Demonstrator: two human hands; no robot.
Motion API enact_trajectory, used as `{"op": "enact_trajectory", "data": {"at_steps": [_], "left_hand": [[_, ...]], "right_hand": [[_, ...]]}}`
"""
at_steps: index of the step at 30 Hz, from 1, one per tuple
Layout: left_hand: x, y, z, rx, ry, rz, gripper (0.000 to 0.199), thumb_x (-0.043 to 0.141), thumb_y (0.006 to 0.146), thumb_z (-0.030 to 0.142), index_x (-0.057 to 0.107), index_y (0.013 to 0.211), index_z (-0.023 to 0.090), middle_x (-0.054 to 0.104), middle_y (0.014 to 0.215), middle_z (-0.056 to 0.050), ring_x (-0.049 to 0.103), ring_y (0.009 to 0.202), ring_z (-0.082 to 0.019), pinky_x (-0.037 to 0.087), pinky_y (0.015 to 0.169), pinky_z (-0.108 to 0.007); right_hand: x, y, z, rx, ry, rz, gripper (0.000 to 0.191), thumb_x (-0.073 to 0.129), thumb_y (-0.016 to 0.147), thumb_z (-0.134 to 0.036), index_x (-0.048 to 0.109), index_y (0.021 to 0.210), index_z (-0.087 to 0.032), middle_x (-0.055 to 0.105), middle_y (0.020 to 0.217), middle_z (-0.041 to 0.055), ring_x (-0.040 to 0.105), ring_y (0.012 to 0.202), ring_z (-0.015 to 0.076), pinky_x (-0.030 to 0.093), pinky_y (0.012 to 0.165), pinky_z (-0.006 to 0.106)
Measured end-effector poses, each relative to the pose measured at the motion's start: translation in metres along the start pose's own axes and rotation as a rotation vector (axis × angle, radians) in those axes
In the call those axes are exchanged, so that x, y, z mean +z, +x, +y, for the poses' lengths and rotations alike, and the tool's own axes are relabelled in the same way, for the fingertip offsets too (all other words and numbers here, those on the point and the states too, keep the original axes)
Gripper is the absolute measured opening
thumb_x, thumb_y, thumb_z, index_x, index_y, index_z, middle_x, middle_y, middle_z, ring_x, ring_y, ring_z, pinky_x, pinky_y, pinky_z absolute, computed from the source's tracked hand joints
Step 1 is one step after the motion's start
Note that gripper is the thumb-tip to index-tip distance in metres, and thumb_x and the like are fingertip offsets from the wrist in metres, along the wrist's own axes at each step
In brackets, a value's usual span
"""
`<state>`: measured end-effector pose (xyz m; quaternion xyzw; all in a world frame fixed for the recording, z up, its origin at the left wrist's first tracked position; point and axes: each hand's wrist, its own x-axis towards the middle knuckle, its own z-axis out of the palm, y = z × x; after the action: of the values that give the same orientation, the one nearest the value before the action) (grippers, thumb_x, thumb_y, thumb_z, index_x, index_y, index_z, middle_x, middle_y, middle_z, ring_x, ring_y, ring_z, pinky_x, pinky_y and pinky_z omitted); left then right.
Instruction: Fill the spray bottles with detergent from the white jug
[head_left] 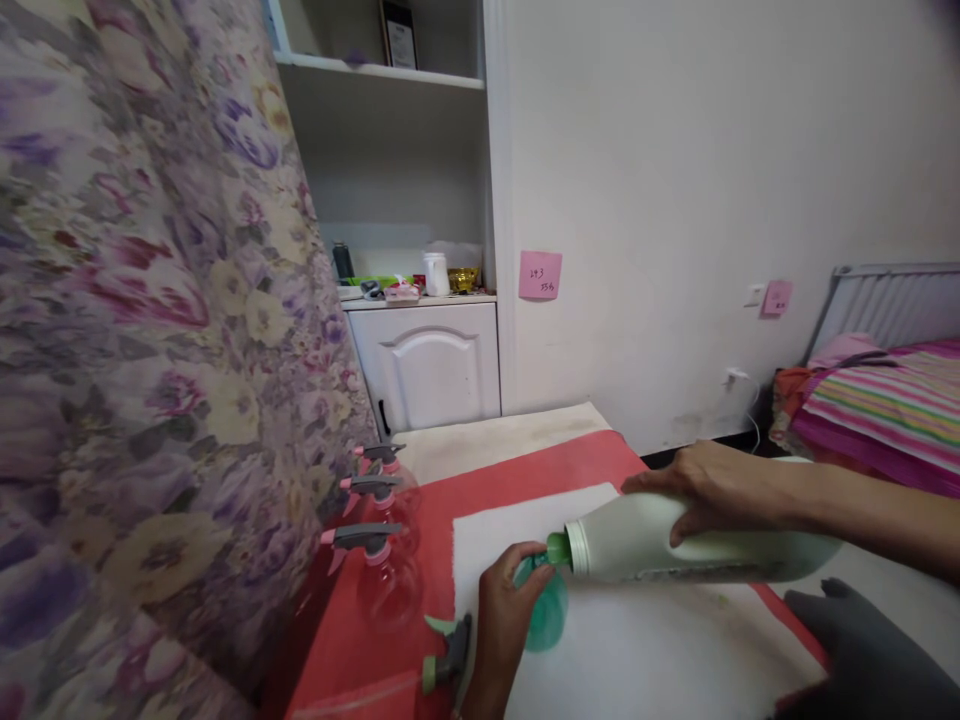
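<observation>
My right hand [712, 490] is wrapped round a large pale green bottle [630, 545], which lies tilted almost level with its mouth to the left. Green shows inside that mouth, close against the neck of a small clear green spray bottle [546, 612]. The fingers of my left hand [510, 600] pinch the small bottle by its neck. Whether liquid is flowing I cannot make out. Left of my left wrist, a grey and green trigger spray head [448, 655] lies loose on the red covering.
Several clear spray bottles with grey and pink triggers [386, 590] stand in a row on the left. White cloth [637, 650] covers part of the red tabletop [435, 515]. A floral curtain [150, 350] hangs close at left. Behind are a white cabinet [435, 365] and a bed [892, 400].
</observation>
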<state>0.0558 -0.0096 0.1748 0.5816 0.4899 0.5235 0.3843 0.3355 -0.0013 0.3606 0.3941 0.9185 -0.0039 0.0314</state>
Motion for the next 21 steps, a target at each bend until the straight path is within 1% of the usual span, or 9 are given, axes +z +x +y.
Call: {"op": "enact_trajectory", "data": {"at_steps": [9, 21], "left_hand": [[-0.0004, 0.0006, 0.0002, 0.001, 0.012, -0.020, 0.018, 0.065, 0.071, 0.025, 0.073, 0.087, 0.020, 0.075, 0.091, -0.004, 0.067, 0.093, -0.025, 0.050, 0.086, -0.033], [-0.0021, 0.0022, 0.0039, 0.004, 0.026, -0.003, 0.017, 0.067, 0.069, 0.025, 0.073, 0.084, 0.020, 0.076, 0.087, -0.003, 0.068, 0.089, -0.024, 0.051, 0.081, -0.030]], "right_hand": [[-0.0030, 0.0003, -0.0043, -0.005, -0.028, 0.003, 0.054, 0.072, 0.077, -0.037, 0.056, 0.128, -0.028, 0.073, 0.081, 0.0070, 0.067, 0.068, 0.0262, 0.035, 0.057, 0.029], [-0.0008, 0.0019, -0.0038, 0.001, -0.043, 0.018, 0.057, 0.075, 0.074, -0.038, 0.057, 0.127, -0.028, 0.073, 0.077, 0.0061, 0.068, 0.067, 0.0277, 0.034, 0.055, 0.030]]}}
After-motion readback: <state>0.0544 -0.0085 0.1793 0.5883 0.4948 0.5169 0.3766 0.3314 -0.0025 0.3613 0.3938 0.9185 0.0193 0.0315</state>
